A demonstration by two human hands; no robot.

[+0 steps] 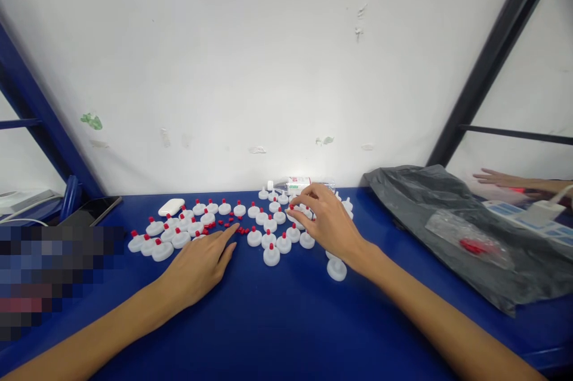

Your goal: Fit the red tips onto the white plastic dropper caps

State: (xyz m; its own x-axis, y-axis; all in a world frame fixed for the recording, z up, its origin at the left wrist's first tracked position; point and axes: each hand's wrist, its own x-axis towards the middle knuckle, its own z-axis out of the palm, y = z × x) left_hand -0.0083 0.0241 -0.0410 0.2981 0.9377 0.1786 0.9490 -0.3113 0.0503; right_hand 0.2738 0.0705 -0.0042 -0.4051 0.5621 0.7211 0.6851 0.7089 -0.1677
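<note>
My left hand reaches in from the left, palm down. Its index finger is stretched out beside a scatter of small red caps on the blue table, the thumb held apart. My right hand is pinched, thumb and index finger closing on a red cap at the tip of a white nozzle lid. Round white lids with red tips stand in clusters on both sides of the loose caps. Some lids near my right hand show no red tip; others are hidden beneath that hand.
A clear plastic bottle lies at the wall behind the lids. On the left are a white case and a phone. A grey plastic bag holds up a clear bag with red pieces. At far right, another person's hand shows near a power strip.
</note>
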